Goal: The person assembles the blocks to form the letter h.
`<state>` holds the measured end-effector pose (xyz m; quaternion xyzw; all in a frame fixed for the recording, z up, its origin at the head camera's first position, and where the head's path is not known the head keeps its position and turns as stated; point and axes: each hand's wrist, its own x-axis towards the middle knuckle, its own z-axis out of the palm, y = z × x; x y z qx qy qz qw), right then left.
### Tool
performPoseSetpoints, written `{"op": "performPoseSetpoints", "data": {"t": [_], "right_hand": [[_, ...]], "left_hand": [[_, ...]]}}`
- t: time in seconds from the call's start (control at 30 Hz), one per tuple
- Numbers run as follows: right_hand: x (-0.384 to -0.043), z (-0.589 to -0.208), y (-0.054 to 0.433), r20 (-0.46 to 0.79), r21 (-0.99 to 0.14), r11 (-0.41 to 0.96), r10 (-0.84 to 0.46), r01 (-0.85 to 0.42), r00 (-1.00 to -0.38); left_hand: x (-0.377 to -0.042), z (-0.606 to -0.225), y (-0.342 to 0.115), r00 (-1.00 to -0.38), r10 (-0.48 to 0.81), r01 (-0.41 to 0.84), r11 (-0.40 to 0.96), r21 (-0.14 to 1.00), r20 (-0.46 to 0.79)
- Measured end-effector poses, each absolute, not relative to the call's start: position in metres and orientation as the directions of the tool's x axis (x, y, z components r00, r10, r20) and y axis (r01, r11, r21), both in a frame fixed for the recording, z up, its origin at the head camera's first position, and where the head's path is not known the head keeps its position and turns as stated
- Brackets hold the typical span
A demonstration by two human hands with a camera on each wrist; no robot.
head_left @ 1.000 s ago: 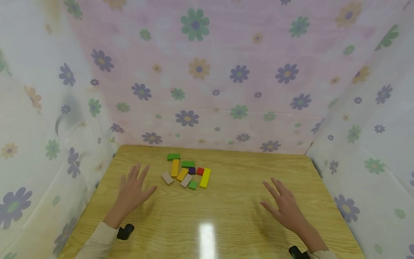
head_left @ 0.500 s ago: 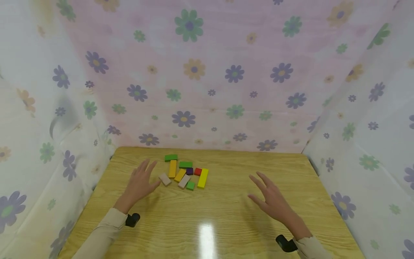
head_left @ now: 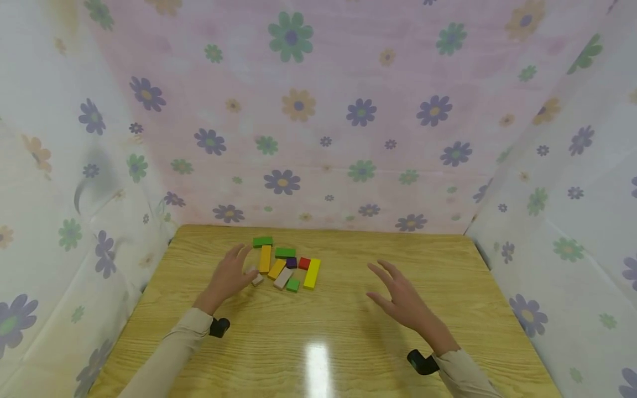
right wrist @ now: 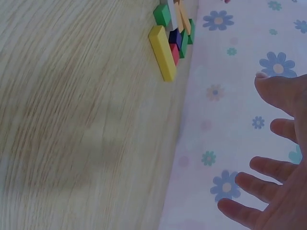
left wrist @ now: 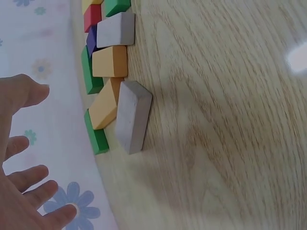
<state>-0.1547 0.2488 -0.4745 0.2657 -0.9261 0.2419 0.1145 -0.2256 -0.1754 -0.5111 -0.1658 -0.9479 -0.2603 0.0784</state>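
Several coloured wooden blocks lie in a loose cluster on the table, left of its middle. My left hand hovers at the cluster's left side with fingers spread, partly covering a pale wooden block in the head view. It holds nothing. Close by are an orange block, a green block and a second pale block. A yellow block marks the cluster's right side, beside a red block and a dark purple block. My right hand hangs over the table farther right, fingers extended, holding nothing.
The wood-grain table is bordered by a flower-patterned cloth at the back and both sides. Black wrist cameras sit on both wrists. A bright light reflection shows at the table's front.
My left hand has moved right, to the pale block at the cluster's edge. My right hand has moved left, towards the table's middle. The blocks keep their arrangement.
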Motion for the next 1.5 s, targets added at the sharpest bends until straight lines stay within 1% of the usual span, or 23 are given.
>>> {"op": "performPoseSetpoints", "data": {"t": [0.3, 0.43, 0.63, 0.73, 1.0, 1.27, 1.43, 1.5], "right_hand": [[-0.167, -0.475, 0.230, 0.357, -0.409, 0.709, -0.455, -0.575, -0.815], [-0.171, -0.476, 0.222, 0.347, -0.417, 0.707, -0.457, -0.571, -0.819], [-0.177, -0.479, 0.212, 0.328, -0.460, 0.686, -0.458, -0.563, -0.826], [-0.180, -0.481, 0.206, 0.319, -0.486, 0.671, -0.460, -0.560, -0.829], [-0.182, -0.485, 0.188, 0.233, -0.557, 0.661, -0.456, -0.503, -0.859], [-0.187, -0.491, 0.170, 0.204, -0.569, 0.657, -0.469, -0.494, -0.859], [-0.189, -0.496, 0.160, 0.184, -0.556, 0.669, -0.480, -0.493, -0.858], [-0.190, -0.497, 0.156, 0.177, -0.560, 0.667, -0.482, -0.491, -0.858]], "left_hand": [[-0.240, -0.522, -0.163, -0.948, 0.257, 0.319, 0.783, 0.533, 0.190], [-0.245, -0.524, -0.157, -0.954, 0.253, 0.300, 0.768, 0.566, 0.163], [-0.250, -0.527, -0.149, -0.965, 0.236, 0.253, 0.720, 0.646, 0.115], [-0.252, -0.529, -0.146, -0.972, 0.218, 0.221, 0.710, 0.668, 0.090], [-0.261, -0.543, -0.137, -0.980, 0.189, 0.179, 0.711, 0.681, 0.060], [-0.271, -0.561, -0.130, -0.985, 0.148, 0.167, 0.699, 0.695, 0.088], [-0.270, -0.561, -0.124, -0.992, 0.110, 0.124, 0.701, 0.702, 0.066], [-0.269, -0.559, -0.122, -0.994, 0.093, 0.104, 0.718, 0.689, 0.054]]}}
